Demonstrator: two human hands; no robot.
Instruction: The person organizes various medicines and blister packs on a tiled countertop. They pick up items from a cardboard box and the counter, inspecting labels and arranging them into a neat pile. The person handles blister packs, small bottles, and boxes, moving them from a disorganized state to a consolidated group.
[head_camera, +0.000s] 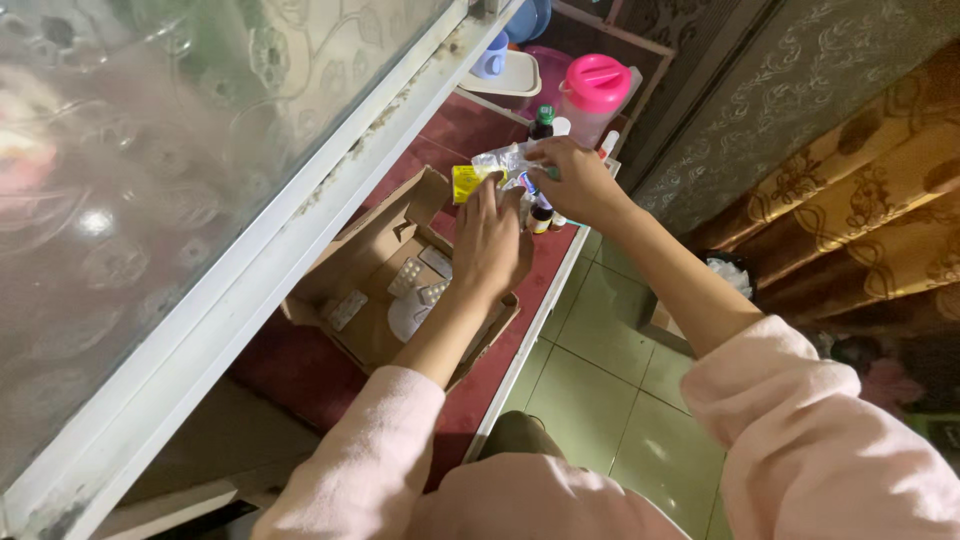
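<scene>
— On the dark red worktop (480, 385), white-edged, below a frosted patterned glass pane (150, 150): what is listed?

— One open cardboard box (375, 300), holding blister strips (408, 277) and a pale round item. At the far end: a clear jug with pink lid (594, 90), a white container (510, 75), a dark bottle with green cap (542, 122). Floor of pale green tiles (590, 390) on the right; brown patterned curtain (880, 200) beyond.

— Hands?

— Left hand (488, 240): fingers extended and close together, lying over the box's far edge, fingertips touching a small yellow packet (465, 182). Right hand (575, 180): fingers curled, pinched on a clear crinkled plastic packet (505, 158) just above the yellow one. Both hands nearly meet; pink sleeves (800, 440) on both arms.

— Where do the packets sit?

— At the far corner of the box, near the small bottles (541, 217).

— Anything unclear?

— Small bottles are half covered by the right hand. Contents of the plastic packet cannot be made out. Whether the left hand grips the yellow packet or only touches it, I cannot tell.
</scene>
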